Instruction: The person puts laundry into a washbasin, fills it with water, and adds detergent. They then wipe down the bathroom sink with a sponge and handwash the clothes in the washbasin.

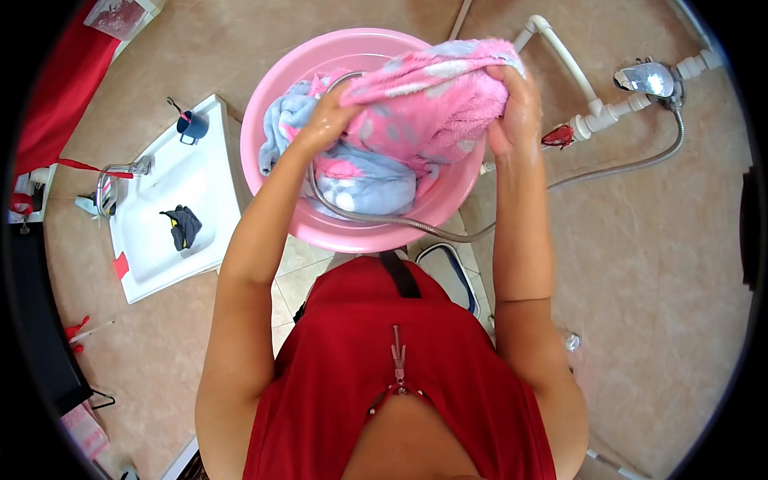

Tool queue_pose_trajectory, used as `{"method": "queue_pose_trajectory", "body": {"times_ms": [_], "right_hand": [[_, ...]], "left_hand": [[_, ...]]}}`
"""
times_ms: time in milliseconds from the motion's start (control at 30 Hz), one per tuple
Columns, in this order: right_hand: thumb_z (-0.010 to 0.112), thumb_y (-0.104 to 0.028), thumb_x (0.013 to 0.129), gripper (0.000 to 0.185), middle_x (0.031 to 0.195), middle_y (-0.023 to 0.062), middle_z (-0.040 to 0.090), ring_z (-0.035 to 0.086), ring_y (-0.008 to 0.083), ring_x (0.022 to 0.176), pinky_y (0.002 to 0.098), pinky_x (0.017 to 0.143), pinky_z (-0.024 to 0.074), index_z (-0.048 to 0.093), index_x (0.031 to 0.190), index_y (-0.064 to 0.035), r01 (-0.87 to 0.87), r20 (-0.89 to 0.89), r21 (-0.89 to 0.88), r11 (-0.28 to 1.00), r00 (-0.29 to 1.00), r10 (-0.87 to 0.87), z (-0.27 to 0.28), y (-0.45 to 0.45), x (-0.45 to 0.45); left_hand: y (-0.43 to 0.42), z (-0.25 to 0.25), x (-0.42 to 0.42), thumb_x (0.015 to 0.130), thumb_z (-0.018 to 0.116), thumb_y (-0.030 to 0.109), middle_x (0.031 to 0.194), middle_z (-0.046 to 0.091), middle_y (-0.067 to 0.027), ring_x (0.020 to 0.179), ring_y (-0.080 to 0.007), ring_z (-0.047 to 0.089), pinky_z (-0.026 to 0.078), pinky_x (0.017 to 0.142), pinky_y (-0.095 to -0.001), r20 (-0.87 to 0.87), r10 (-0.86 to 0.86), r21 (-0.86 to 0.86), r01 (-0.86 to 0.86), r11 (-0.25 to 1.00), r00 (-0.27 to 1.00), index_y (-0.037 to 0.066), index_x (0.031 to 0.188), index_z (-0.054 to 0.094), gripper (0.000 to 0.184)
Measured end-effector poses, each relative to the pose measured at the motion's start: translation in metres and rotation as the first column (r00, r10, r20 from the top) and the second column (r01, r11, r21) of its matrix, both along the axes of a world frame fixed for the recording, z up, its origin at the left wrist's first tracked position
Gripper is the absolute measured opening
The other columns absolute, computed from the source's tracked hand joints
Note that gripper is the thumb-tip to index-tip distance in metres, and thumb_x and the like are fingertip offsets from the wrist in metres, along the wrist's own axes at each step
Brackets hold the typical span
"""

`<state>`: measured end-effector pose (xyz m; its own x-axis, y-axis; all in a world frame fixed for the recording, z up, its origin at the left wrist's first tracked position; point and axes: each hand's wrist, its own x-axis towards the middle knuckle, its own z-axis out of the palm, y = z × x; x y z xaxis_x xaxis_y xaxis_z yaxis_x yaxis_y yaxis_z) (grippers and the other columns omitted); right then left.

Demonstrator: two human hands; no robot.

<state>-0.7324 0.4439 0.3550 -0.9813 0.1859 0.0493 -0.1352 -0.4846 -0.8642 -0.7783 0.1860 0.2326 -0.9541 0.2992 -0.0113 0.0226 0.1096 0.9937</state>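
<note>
A fluffy pink, white and blue-grey cloth [432,112], wet-looking, is bunched up between my two hands above a pink basin [264,72]. My left hand [326,122] grips its left edge. On the other side, my right hand [516,108] is closed round the cloth's right end, with the thumb side inward. More of the blue-grey fabric [364,180] lies heaped in the basin; whether it is one piece with what I hold cannot be seen. A metal shower hose [360,214] loops over the basin and passes near my left wrist.
To the left stands a white sink [172,264] with a metal tap [142,166], a blue mug [192,126] and a dark crumpled cloth [184,227]. White pipes [600,122] and a chrome mixer valve [652,80] are on the right wall. A white-and-blue item [448,272] lies below the basin.
</note>
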Motion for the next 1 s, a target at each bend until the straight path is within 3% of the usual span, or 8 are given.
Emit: {"method": "queue_pose_trajectory", "body": {"times_ms": [233,300,400,633,733,833,933,1000], "right_hand": [[0.06,-0.052,0.091,0.063,0.118,0.0124,0.062,0.062,0.0233,0.106,0.035,0.093,0.0503,0.054,0.127,-0.001,-0.461,0.412,-0.293,0.838,0.729,0.546,-0.1,-0.021,-0.002],[0.058,-0.052,0.092,0.058,0.116,0.0123,0.063,0.061,0.0225,0.102,0.0371,0.089,0.0501,0.056,0.125,-0.0036,-0.599,0.304,-0.5,0.626,0.555,0.774,-0.179,-0.017,-0.029],[0.058,-0.049,0.093,0.055,0.115,0.0118,0.064,0.062,0.0218,0.101,0.0364,0.085,0.0508,0.058,0.123,-0.0032,-0.529,0.382,-0.452,0.718,0.612,0.692,-0.207,-0.035,-0.033],[0.062,-0.04,0.091,0.049,0.105,0.0153,0.065,0.062,0.0271,0.099,0.0392,0.084,0.05,0.057,0.118,0.0011,-0.274,0.595,0.137,0.952,0.791,0.142,-0.124,-0.069,-0.014],[0.063,-0.04,0.088,0.054,0.104,0.0207,0.064,0.062,0.0348,0.101,0.0411,0.087,0.0497,0.055,0.121,0.0024,0.003,0.109,0.783,0.622,0.984,-0.142,-0.11,-0.054,-0.031],[0.058,-0.038,0.089,0.048,0.104,0.0255,0.063,0.061,0.0406,0.104,0.0443,0.088,0.0495,0.056,0.118,-0.0004,0.257,-0.256,0.966,-0.012,0.96,-0.111,-0.186,-0.035,-0.07],[0.056,-0.032,0.088,0.038,0.103,0.0253,0.064,0.061,0.0408,0.104,0.0466,0.087,0.0497,0.059,0.111,-0.0021,-0.16,0.152,0.981,-0.112,0.985,-0.079,-0.202,-0.042,-0.069],[0.053,-0.027,0.09,0.028,0.102,0.0233,0.066,0.064,0.0395,0.092,0.0488,0.081,0.051,0.06,0.1,-0.0026,-0.1,0.093,0.967,-0.233,0.995,-0.042,-0.221,-0.047,-0.077]], "left_hand": [[0.049,0.047,0.031,0.075,0.067,0.021,0.076,0.068,-0.0094,0.071,-0.026,0.065,0.05,0.069,-0.0375,-0.115,-0.013,-0.061,0.006,0.998,0.993,0.006,0.096,0.07,0.026],[0.077,0.038,0.058,0.072,0.07,0.031,0.073,0.067,-0.0127,0.069,-0.0332,0.065,0.051,0.069,-0.0421,-0.513,-0.306,-0.449,0.053,0.892,0.802,0.008,0.081,0.07,0.025],[0.093,0.03,0.068,0.081,0.066,0.038,0.071,0.066,-0.02,0.065,-0.0369,0.064,0.052,0.065,-0.0426,-0.688,-0.275,-0.496,-0.159,0.854,0.671,0.006,0.072,0.068,0.033],[0.042,-0.016,-0.045,0.09,0.055,0.052,0.08,0.067,-0.0247,0.079,-0.0417,0.066,0.051,0.072,-0.0504,-0.34,0.218,-0.652,-0.397,0.646,0.915,0.004,0.091,0.071,0.05],[0.028,-0.021,-0.05,0.09,0.056,0.05,0.088,0.068,-0.0226,0.085,-0.0396,0.065,0.051,0.077,-0.0484,-0.369,0.209,-0.663,-0.414,0.624,0.905,0.003,0.103,0.068,0.05],[0.035,-0.033,-0.04,0.089,0.057,0.047,0.098,0.067,-0.0198,0.094,-0.0373,0.064,0.05,0.083,-0.0468,-0.551,0.025,-0.524,-0.369,0.767,0.834,0.003,0.111,0.065,0.05],[0.051,-0.042,-0.032,0.084,0.059,0.042,0.104,0.066,-0.0183,0.099,-0.0343,0.063,0.049,0.085,-0.0467,-0.374,-0.289,-0.814,-0.163,0.557,0.881,0.003,0.108,0.063,0.046],[0.058,-0.057,-0.032,0.083,0.058,0.035,0.1,0.068,-0.0187,0.095,-0.0344,0.065,0.051,0.082,-0.0477,-0.345,-0.368,-0.881,-0.163,0.445,0.864,0.004,0.102,0.063,0.038]]}}
